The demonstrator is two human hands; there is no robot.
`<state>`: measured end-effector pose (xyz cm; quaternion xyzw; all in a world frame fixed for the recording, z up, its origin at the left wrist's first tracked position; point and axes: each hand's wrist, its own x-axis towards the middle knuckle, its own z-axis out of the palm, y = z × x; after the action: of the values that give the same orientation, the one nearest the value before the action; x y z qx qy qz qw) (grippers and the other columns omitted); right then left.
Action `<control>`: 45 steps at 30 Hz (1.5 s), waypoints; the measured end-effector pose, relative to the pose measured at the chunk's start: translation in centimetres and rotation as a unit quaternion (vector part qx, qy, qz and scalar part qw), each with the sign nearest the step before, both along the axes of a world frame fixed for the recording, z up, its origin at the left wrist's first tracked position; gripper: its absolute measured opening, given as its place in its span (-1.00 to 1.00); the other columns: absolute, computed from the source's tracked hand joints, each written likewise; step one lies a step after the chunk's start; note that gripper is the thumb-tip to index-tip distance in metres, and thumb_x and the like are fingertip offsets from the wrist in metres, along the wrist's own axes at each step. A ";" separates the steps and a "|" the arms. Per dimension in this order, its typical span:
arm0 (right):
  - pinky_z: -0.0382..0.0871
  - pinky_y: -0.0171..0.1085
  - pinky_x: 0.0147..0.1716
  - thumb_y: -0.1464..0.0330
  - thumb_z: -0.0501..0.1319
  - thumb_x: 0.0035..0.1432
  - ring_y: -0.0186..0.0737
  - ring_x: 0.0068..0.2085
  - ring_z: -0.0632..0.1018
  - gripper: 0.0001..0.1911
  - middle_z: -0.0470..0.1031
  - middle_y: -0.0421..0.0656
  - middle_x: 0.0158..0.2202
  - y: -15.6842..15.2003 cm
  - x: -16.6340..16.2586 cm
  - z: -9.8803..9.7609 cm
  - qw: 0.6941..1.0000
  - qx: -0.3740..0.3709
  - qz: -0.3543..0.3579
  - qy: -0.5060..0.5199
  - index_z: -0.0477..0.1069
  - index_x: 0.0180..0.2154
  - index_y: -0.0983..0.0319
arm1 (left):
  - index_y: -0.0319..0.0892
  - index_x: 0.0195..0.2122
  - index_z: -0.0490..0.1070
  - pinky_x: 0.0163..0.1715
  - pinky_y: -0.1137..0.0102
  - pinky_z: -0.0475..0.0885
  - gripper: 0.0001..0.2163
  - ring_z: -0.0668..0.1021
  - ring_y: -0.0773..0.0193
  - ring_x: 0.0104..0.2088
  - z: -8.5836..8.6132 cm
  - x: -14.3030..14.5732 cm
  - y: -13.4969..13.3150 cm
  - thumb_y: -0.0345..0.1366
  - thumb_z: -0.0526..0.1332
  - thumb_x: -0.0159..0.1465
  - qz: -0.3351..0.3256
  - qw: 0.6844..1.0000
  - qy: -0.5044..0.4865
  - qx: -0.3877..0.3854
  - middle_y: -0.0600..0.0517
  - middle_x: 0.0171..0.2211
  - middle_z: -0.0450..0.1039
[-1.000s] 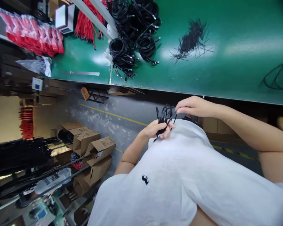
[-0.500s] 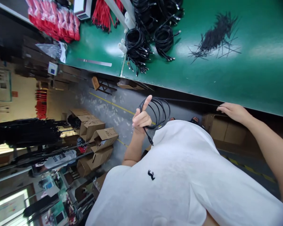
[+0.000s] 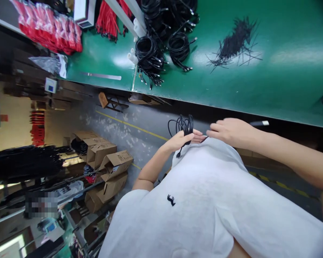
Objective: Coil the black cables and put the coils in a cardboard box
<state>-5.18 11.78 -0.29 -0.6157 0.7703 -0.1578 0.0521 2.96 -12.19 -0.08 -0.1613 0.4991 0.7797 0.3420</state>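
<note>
My left hand point(image 3: 184, 139) is closed around a loosely looped black cable point(image 3: 187, 123) in front of my shirt. The loops stand above the thumb, and a small dark connector point(image 3: 178, 154) hangs below. Just to the right, my right hand point(image 3: 226, 129) has its fingertips close to the left fingers, slightly blurred. A short dark length of cable shows between the two hands. Behind the right wrist juts a cable end with a pale metal plug point(image 3: 264, 123). The right fingers are bent together and partly hide what they grip.
Coiled black cable bundles point(image 3: 150, 53) lie on the green table point(image 3: 285, 86), with a pile of thin black ties point(image 3: 235, 43) farther right. Red bagged cables point(image 3: 51, 30), a metal ruler point(image 3: 104, 76) and white posts point(image 3: 138, 28) are at left. Cardboard boxes point(image 3: 115, 163) stand on the floor.
My right hand has come in from the far right to my left hand. The left hand has moved right and turned, its raised finger lowered, and the loops are gathered tighter.
</note>
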 end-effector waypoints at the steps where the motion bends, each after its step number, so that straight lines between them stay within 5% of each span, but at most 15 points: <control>1: 0.01 -0.21 -0.43 0.44 -0.01 0.33 -0.24 -0.42 0.36 -0.73 0.40 -0.09 -0.42 -0.7 -0.5 0.1 1.000 0.000 -0.009 0.007 0.40 -0.37 0.23 | -0.27 -0.16 0.55 0.06 0.19 0.42 -0.60 0.62 0.10 -0.08 0.0 0.0 0.3 -0.06 0.43 0.12 -0.045 0.999 0.009 0.000 -0.18 -0.20 0.62; 5: 0.18 -0.20 -0.36 0.37 0.00 0.36 -0.19 -0.34 0.43 -0.72 0.47 -0.02 -0.30 -1.8 -1.1 0.0 0.999 -0.004 -0.052 0.004 0.43 -0.30 0.27 | -0.25 -0.20 0.58 -0.13 0.31 0.43 -0.60 0.53 0.29 -0.36 0.3 -0.2 0.9 0.01 0.38 0.16 -0.159 0.986 0.040 0.023 0.02 -0.49 0.46; 8: 0.30 -0.07 -0.04 0.41 -0.05 0.37 -0.05 0.00 0.48 -0.67 0.45 0.08 0.04 -2.0 -0.2 0.6 0.993 -0.084 -0.086 -0.002 0.44 -0.03 0.29 | -0.22 -0.27 0.58 -0.34 0.34 0.40 -0.58 0.34 0.36 -0.55 0.6 -0.5 1.4 0.09 0.35 0.14 -0.200 0.977 0.018 0.075 0.14 -0.62 0.22; 10: 0.17 0.07 0.17 0.45 -0.07 0.36 -0.02 0.19 0.39 -0.60 0.39 0.03 0.17 -2.6 0.3 1.1 0.991 -0.128 -0.025 -0.015 0.38 0.11 0.22 | -0.22 -0.29 0.59 -0.39 0.34 0.37 -0.62 0.36 0.32 -0.52 1.1 -0.8 1.7 0.04 0.39 0.12 -0.272 0.957 0.017 0.096 0.08 -0.59 0.27; 13: 0.29 -0.05 0.08 0.43 -0.02 0.33 -0.14 -0.02 0.52 -0.68 0.55 -0.07 -0.09 -3.5 -0.2 1.0 0.987 -0.099 0.059 -0.109 0.46 -0.05 0.19 | -0.24 -0.35 0.56 -0.55 0.40 0.26 -0.63 0.33 0.35 -0.55 1.9 -1.1 1.9 0.01 0.43 0.08 -0.291 0.952 0.018 0.097 0.05 -0.58 0.29; 16: 0.32 -0.28 -0.26 0.39 0.08 0.22 -0.25 -0.29 0.52 -0.81 0.55 -0.15 -0.32 -3.7 -1.3 -0.3 0.967 -0.061 -0.074 -0.237 0.46 -0.23 0.19 | -0.26 -0.40 0.47 -0.65 0.47 0.12 -0.58 0.19 0.47 -0.66 2.5 -1.1 1.1 0.07 0.41 0.08 -0.170 0.982 0.004 0.077 0.17 -0.67 0.14; 19: 0.29 -0.32 -0.39 0.27 0.20 0.12 -0.28 -0.40 0.50 -0.85 0.52 -0.20 -0.42 -3.8 -1.7 -1.2 0.891 -0.099 -0.206 -0.391 0.41 -0.28 0.21 | -0.26 -0.36 0.45 -0.66 0.50 0.14 -0.56 0.20 0.49 -0.69 2.3 -1.2 -0.1 0.06 0.44 0.05 -0.096 0.992 0.007 0.086 0.20 -0.69 0.14; 22: 0.29 -0.30 -0.47 0.15 0.28 0.07 -0.31 -0.52 0.44 -0.73 0.40 -0.27 -0.56 -4.6 -1.4 -0.9 0.800 -0.132 -0.265 -0.523 0.33 -0.34 0.20 | -0.25 -0.35 0.44 -0.65 0.51 0.19 -0.61 0.25 0.48 -0.69 1.7 -1.5 -1.2 0.00 0.45 0.08 -0.052 0.992 -0.001 0.112 0.21 -0.68 0.16; 28: 0.34 -0.28 -0.45 0.14 0.42 -0.07 -0.32 -0.50 0.44 -0.62 0.41 -0.28 -0.52 -4.9 -2.6 -0.2 0.741 -0.196 -0.290 -0.572 0.40 -0.27 0.19 | -0.23 -0.47 0.31 -0.70 0.61 0.06 -0.70 0.10 0.57 -0.75 2.1 -2.9 -2.1 -0.17 0.26 0.34 0.103 0.986 -0.074 0.107 0.28 -0.69 -0.08; 32: 0.46 -0.18 -0.27 0.00 0.46 -0.21 -0.20 -0.27 0.55 -0.29 0.52 -0.24 -0.29 -4.7 -1.8 -2.6 0.592 -0.312 -0.254 -0.698 0.35 -0.03 0.08 | -0.20 -0.50 0.24 -0.73 0.61 0.00 -0.64 0.01 0.56 -0.75 2.7 -3.6 -1.7 -0.15 0.09 0.43 0.211 0.966 -0.020 0.149 0.26 -0.68 -0.16; 35: 0.46 -0.17 -0.29 -0.28 0.25 -0.11 -0.21 -0.23 0.54 -0.28 0.49 -0.24 -0.27 -7.2 0.7 -4.3 0.477 -0.396 -0.266 -0.738 0.33 -0.07 0.05 | -0.20 -0.48 0.24 -0.71 0.62 0.01 -0.63 0.00 0.55 -0.73 2.2 -4.1 -0.7 -0.13 0.04 0.46 0.282 0.946 0.038 0.152 0.25 -0.67 -0.16; 37: 0.44 -0.24 -0.35 -0.27 0.19 -0.01 -0.27 -0.33 0.49 -0.37 0.39 -0.27 -0.42 -9.6 2.1 -4.9 0.428 -0.425 -0.301 -0.739 0.34 -0.16 0.09 | -0.19 -0.46 0.25 -0.68 0.61 0.05 -0.64 0.03 0.54 -0.71 1.5 -4.3 0.1 -0.10 0.07 0.44 0.313 0.939 0.053 0.131 0.25 -0.66 -0.13; 41: 0.14 -0.40 -0.65 -0.04 0.40 -0.03 -0.46 -0.65 0.06 -0.47 -0.12 -0.41 -0.66 -12.4 2.0 -4.6 0.389 -0.450 -0.345 -0.726 0.18 -0.41 0.16 | -0.18 -0.47 0.24 -0.64 0.58 0.11 -0.62 0.07 0.52 -0.69 0.2 -4.0 1.4 -0.01 0.11 0.39 0.320 0.939 0.053 0.118 0.24 -0.66 -0.09; 45: -0.06 -0.45 -0.74 -0.06 0.38 0.01 -0.52 -0.67 -0.12 -0.47 -0.17 -0.43 -0.65 -11.3 0.2 -3.5 0.415 -0.439 -0.304 -0.737 0.19 -0.37 0.16 | -0.17 -0.50 0.19 -0.66 0.57 0.09 -0.57 0.02 0.51 -0.70 0.4 -3.1 0.3 0.04 0.09 0.38 0.288 0.946 0.045 0.145 0.25 -0.67 -0.14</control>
<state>-4.99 0.51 -3.81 0.0724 0.3990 -0.8730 0.2708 -0.11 -11.85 0.33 -0.2113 0.3285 0.9151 0.1000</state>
